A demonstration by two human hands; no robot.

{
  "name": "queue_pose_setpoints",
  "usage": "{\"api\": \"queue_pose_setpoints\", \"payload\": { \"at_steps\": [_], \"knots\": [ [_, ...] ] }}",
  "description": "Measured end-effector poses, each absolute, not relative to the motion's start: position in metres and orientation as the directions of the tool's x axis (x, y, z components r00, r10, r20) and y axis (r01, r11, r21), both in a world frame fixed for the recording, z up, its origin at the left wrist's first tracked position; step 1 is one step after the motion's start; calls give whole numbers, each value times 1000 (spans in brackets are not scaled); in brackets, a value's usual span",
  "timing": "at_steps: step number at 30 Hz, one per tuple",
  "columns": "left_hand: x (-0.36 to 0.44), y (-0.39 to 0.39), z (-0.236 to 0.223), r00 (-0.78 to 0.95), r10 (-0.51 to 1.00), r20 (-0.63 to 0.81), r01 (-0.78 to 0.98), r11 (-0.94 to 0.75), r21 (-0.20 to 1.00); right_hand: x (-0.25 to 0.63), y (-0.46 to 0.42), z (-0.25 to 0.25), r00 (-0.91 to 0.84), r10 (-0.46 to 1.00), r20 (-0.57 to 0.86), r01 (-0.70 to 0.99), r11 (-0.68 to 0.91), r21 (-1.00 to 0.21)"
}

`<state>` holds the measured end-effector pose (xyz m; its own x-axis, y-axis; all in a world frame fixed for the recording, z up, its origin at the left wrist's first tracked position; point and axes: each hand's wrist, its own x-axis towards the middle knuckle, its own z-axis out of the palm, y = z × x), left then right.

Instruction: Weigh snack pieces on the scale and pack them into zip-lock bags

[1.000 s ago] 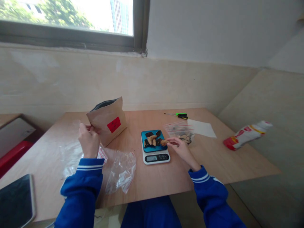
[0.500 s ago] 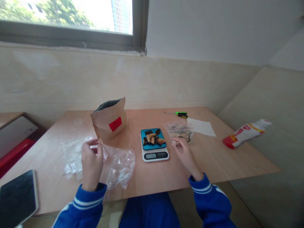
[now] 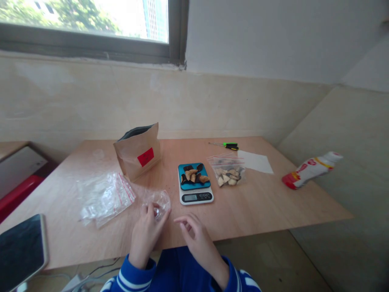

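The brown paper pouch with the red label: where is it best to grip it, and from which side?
Probably grip the brown paper pouch at its open top edge, coming from above. It stands upright and leans slightly, its mouth gapes upward, and that rim offers a thin, free wall to pinch. The red label faces the person.

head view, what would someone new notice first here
Mid-table, a small scale carries tan and dark pieces on its blue top, with a filled zip bag just to its right. Behind and to the left stands an open brown paper pouch with a red label. At the near edge, the left hand grips a clear plastic bag while the right hand hovers open beside it.
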<state>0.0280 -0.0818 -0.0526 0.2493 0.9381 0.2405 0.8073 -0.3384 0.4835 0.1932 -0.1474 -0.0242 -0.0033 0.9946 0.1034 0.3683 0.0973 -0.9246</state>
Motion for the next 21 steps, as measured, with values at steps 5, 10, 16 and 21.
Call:
{"api": "queue_pose_setpoints", "payload": {
  "at_steps": [5, 10, 16, 21],
  "knots": [
    [35, -86, -53, 208, 972, 113, 867, -236, 438, 179, -141, -22, 3, 993, 121, 361, 112, -926],
    [38, -88, -50, 142, 983, 115, 727, -182, 662, 174, -137, -34, 140, 987, 83, 283, 41, -958],
    [47, -102, -26, 164, 938, 305, 496, -346, 796, 156, -120, -34, 167, 986, -3, 79, -17, -997],
    [46, -111, -19, 21, 933, 360, 433, -333, 838, 175, -108, -31, 181, 983, 9, 104, -10, -995]
  ]
}}
